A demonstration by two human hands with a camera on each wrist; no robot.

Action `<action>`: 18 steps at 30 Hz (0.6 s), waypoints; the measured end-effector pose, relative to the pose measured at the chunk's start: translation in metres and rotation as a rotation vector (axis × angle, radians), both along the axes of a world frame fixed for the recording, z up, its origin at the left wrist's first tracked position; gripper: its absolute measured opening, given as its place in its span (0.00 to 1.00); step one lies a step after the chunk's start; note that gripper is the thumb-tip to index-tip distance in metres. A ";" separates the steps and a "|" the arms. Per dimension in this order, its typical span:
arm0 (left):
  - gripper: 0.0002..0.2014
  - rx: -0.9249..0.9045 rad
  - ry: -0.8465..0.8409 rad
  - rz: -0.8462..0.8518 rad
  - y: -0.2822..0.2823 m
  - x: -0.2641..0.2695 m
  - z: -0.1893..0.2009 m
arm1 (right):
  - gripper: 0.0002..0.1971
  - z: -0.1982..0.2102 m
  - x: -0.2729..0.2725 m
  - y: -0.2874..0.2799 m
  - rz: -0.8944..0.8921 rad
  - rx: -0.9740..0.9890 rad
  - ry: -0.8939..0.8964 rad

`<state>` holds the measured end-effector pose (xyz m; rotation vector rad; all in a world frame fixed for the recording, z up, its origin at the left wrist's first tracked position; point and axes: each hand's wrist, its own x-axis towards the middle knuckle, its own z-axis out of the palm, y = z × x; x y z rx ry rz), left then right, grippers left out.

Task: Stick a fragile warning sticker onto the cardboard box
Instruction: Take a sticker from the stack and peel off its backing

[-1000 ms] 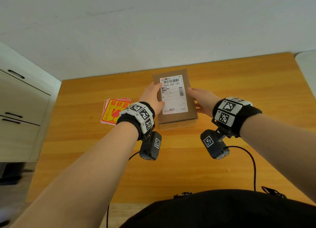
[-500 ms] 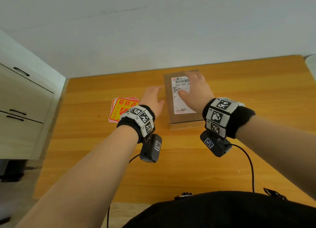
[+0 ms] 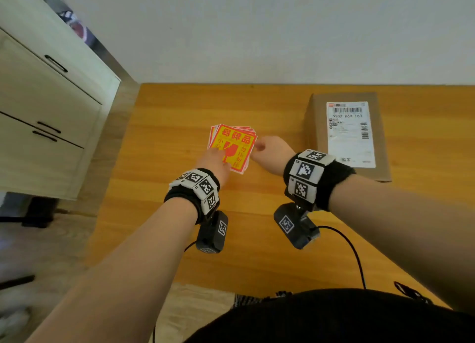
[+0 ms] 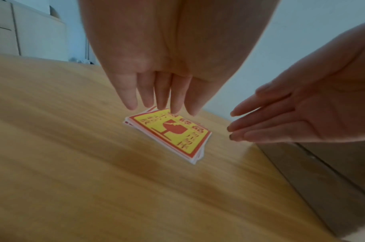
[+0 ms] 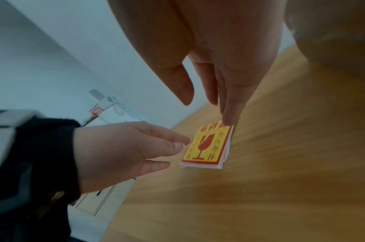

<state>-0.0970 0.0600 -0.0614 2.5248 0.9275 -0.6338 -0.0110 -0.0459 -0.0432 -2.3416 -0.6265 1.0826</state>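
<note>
Yellow and red stickers (image 3: 232, 147) lie in a small pile on the wooden desk (image 3: 257, 240), closer to the far edge than to the near one and a bit toward the left edge. The top sticker shows a red broken glass and red writing.

The left hand (image 3: 214, 164) is at the near left side of the pile. Its fingers (image 4: 133, 96) are straight and close together, pointing down at the pile. The tips are right at the top sticker, but I cannot tell if they touch it. They hold nothing.

The right hand (image 3: 272, 153) is at the right side of the pile. Its fingers (image 4: 260, 124) are straight too, lying flat and side by side. In the right wrist view one fingertip (image 5: 229, 119) seems to sit on the far edge of the top sticker. The thumb (image 5: 181, 88) is held apart from the other fingers. This hand holds nothing either.

The brown cardboard box (image 3: 344, 126) lies flat by the far edge of the desk, toward the right side. It is apart from the pile and from both hands. A white label (image 3: 350, 134) with black bars and small writing is stuck on its top.

A pale cabinet (image 3: 43, 116) with dark handles stands past the left edge of the desk.
</note>
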 end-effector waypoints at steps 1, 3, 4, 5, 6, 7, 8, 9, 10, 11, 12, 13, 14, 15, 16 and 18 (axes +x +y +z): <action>0.21 -0.002 0.014 -0.031 0.004 -0.002 -0.004 | 0.14 -0.006 -0.002 0.007 -0.038 -0.026 0.027; 0.22 -0.003 0.041 -0.086 0.010 -0.006 -0.013 | 0.15 -0.015 -0.004 0.016 -0.108 -0.058 0.080; 0.22 -0.003 0.058 -0.108 0.014 -0.008 -0.018 | 0.13 -0.018 -0.005 0.021 -0.125 -0.071 0.102; 0.23 -0.005 0.068 -0.126 0.016 -0.010 -0.021 | 0.15 -0.023 -0.004 0.025 -0.144 -0.079 0.122; 0.23 -0.007 0.073 -0.135 0.018 -0.012 -0.024 | 0.18 -0.028 -0.003 0.029 -0.176 -0.072 0.131; 0.23 -0.006 0.076 -0.145 0.019 -0.013 -0.026 | 0.20 -0.032 -0.001 0.034 -0.219 -0.066 0.134; 0.23 -0.001 0.067 -0.158 0.020 -0.015 -0.028 | 0.20 -0.036 0.001 0.037 -0.271 -0.056 0.142; 0.22 0.001 0.050 -0.180 0.022 -0.016 -0.029 | 0.21 -0.040 0.002 0.040 -0.323 -0.045 0.159; 0.22 0.004 0.031 -0.206 0.022 -0.018 -0.031 | 0.21 -0.043 0.003 0.043 -0.372 -0.033 0.181; 0.23 0.007 0.017 -0.237 0.022 -0.019 -0.033 | 0.19 -0.046 0.004 0.044 -0.406 -0.028 0.199; 0.23 0.005 0.005 -0.264 0.023 -0.021 -0.035 | 0.15 -0.048 0.005 0.047 -0.418 -0.032 0.203; 0.23 0.003 -0.009 -0.279 0.023 -0.022 -0.036 | 0.13 -0.049 0.005 0.049 -0.409 -0.057 0.184; 0.22 -0.003 -0.025 -0.279 0.023 -0.023 -0.036 | 0.18 -0.049 0.005 0.050 -0.401 -0.092 0.154; 0.22 -0.008 -0.044 -0.275 0.023 -0.024 -0.036 | 0.22 -0.049 0.005 0.051 -0.387 -0.125 0.112; 0.21 -0.015 -0.065 -0.269 0.024 -0.024 -0.035 | 0.24 -0.049 0.005 0.051 -0.379 -0.146 0.068; 0.21 -0.041 -0.087 -0.265 0.027 -0.025 -0.034 | 0.24 -0.048 0.006 0.051 -0.353 -0.155 0.011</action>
